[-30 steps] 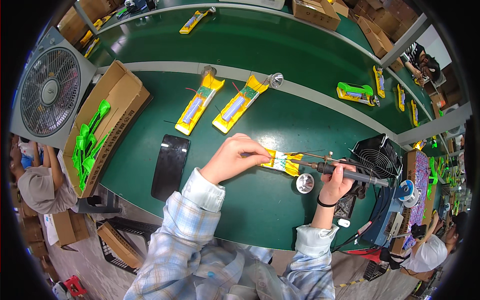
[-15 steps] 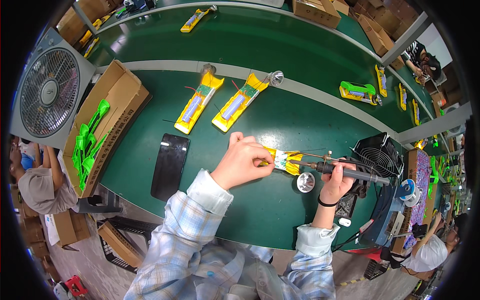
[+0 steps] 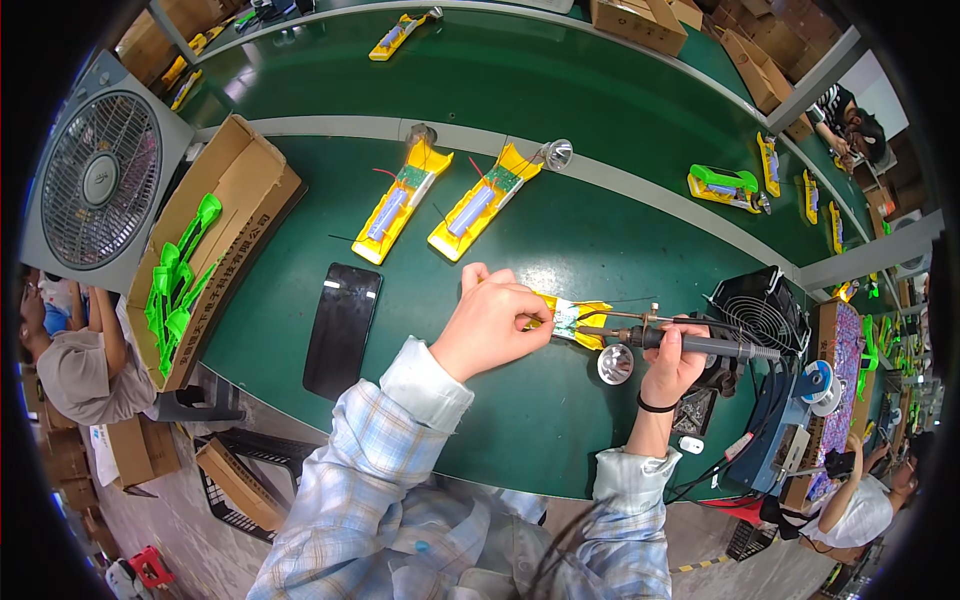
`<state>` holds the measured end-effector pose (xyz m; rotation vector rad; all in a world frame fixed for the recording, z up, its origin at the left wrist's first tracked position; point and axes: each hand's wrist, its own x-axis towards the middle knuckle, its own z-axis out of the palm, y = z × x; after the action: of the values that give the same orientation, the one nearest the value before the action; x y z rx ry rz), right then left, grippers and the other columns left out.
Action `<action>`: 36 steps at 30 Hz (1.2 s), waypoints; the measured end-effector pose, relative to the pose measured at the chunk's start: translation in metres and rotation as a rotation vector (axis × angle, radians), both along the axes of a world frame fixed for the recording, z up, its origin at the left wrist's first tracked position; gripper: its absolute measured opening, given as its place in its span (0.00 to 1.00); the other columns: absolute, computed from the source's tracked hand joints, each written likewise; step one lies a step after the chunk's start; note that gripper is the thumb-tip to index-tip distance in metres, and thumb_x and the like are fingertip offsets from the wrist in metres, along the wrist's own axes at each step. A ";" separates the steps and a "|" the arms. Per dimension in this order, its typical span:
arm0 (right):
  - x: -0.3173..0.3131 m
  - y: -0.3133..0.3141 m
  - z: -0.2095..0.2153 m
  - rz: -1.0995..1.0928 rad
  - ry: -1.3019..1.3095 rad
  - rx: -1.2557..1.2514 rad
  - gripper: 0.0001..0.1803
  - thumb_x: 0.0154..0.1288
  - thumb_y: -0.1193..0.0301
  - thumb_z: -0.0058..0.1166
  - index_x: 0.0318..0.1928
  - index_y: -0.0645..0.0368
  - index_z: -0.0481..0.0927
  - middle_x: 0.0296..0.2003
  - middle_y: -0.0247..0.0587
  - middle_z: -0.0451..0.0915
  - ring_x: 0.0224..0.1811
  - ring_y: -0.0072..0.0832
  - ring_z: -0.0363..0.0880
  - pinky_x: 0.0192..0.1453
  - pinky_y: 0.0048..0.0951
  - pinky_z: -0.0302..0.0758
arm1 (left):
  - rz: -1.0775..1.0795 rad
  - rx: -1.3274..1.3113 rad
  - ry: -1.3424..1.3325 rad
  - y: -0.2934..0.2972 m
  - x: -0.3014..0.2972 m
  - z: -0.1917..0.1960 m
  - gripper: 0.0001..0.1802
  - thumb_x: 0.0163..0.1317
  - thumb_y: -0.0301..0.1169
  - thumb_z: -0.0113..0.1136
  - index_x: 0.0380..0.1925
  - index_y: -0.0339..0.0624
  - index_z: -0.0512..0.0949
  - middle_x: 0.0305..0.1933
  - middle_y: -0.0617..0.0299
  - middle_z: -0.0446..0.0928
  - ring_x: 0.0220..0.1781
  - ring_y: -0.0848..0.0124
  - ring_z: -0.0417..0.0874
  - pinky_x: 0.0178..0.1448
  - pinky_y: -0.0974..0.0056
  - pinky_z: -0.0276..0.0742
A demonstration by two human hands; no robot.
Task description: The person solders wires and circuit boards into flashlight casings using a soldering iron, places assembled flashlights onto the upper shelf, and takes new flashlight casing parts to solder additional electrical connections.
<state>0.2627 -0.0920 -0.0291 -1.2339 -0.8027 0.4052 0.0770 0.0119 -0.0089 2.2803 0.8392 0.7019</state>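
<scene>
My right hand [image 3: 672, 370] is closed round the dark handle of a soldering iron [image 3: 725, 347]. The iron points left, and its tip is at the green-and-white circuit board [image 3: 565, 317] inside a yellow flashlight housing [image 3: 592, 312]. A thin metal tube runs along the iron's upper side. At the housing's left end, my left hand [image 3: 495, 320] has its fingers pinched together; they hide whatever they hold. A shiny round reflector [image 3: 615, 364] lies just below the board, left of my right hand.
Two yellow flashlight halves [image 3: 392, 208] [image 3: 484, 205] with batteries lie farther back. A black phone [image 3: 341, 330] is at left, beside a cardboard box [image 3: 225, 180] of green parts [image 3: 178, 290]. At right stand a coiled iron holder [image 3: 760, 312] and a solder spool [image 3: 820, 380].
The whole view has shifted slightly. Both hands stay at the yellow housing, with the soldering iron still at the circuit board.
</scene>
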 end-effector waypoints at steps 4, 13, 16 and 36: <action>-0.001 0.002 -0.003 0.000 -0.001 0.010 0.07 0.54 0.73 0.47 0.29 0.62 0.65 0.27 0.36 0.67 0.21 0.14 0.63 0.20 0.11 0.62 | 0.011 -0.019 0.008 0.000 -0.001 -0.003 0.03 0.38 0.31 0.58 0.12 0.47 0.75 0.09 0.73 0.63 0.21 0.77 0.63 0.40 0.65 0.48; -0.001 0.002 -0.003 0.058 0.010 0.008 0.07 0.54 0.73 0.47 0.30 0.63 0.65 0.27 0.35 0.66 0.19 0.13 0.62 0.22 0.11 0.60 | 0.027 -0.009 0.014 -0.001 0.000 -0.003 0.03 0.38 0.31 0.57 0.12 0.47 0.75 0.09 0.72 0.62 0.21 0.76 0.62 0.40 0.65 0.48; -0.001 0.003 -0.003 0.020 -0.021 -0.021 0.07 0.54 0.72 0.47 0.30 0.63 0.66 0.27 0.34 0.66 0.19 0.13 0.61 0.22 0.12 0.60 | 0.018 -0.013 0.035 0.000 0.000 -0.003 0.03 0.38 0.31 0.57 0.12 0.47 0.75 0.09 0.72 0.62 0.21 0.76 0.62 0.40 0.65 0.48; 0.001 -0.003 0.001 -0.003 0.015 0.065 0.06 0.53 0.73 0.47 0.30 0.60 0.66 0.31 0.38 0.67 0.22 0.13 0.61 0.20 0.09 0.62 | 0.044 0.013 -0.003 -0.002 0.002 -0.002 0.03 0.37 0.30 0.57 0.11 0.46 0.75 0.09 0.72 0.63 0.20 0.77 0.62 0.38 0.65 0.47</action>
<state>0.2641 -0.0946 -0.0279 -1.1706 -0.7954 0.3829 0.0786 0.0097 -0.0105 2.2778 0.8885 0.7328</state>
